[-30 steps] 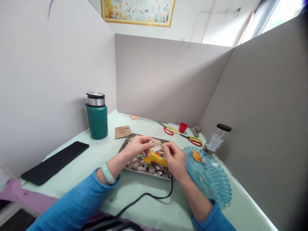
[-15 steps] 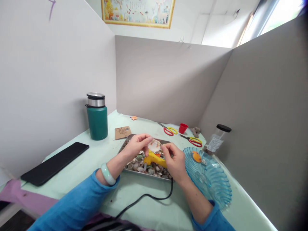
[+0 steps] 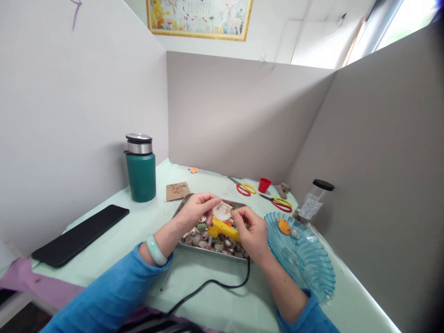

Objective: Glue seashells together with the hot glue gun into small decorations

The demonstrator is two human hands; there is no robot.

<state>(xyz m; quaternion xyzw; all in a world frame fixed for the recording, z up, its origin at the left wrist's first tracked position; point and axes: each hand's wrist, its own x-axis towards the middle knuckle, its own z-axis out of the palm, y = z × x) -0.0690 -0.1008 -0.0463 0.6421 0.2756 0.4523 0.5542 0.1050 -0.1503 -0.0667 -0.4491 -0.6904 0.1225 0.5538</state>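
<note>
My left hand (image 3: 196, 210) and my right hand (image 3: 252, 233) meet over a metal tray (image 3: 180, 211) filled with small shells. Between the fingertips of both hands is a pale scallop shell (image 3: 222, 211), pinched on its left side by my left fingers and on its right side by my right fingers. A yellow glue gun (image 3: 222, 229) lies on the shells just below the hands, its black cord (image 3: 215, 284) trailing toward me over the table's near edge.
A blue glass shell-shaped dish (image 3: 305, 259) with an orange shell stands right of the tray. Behind are two pairs of scissors (image 3: 244, 187), a red cup (image 3: 264, 184) and a black-lidded jar (image 3: 314, 200). A green flask (image 3: 140, 169), brown card (image 3: 177, 190) and black pad (image 3: 79, 233) are at left.
Both hands have turned the scallop shell so its face shows more toward me and lowered it slightly. Nothing else has moved.
</note>
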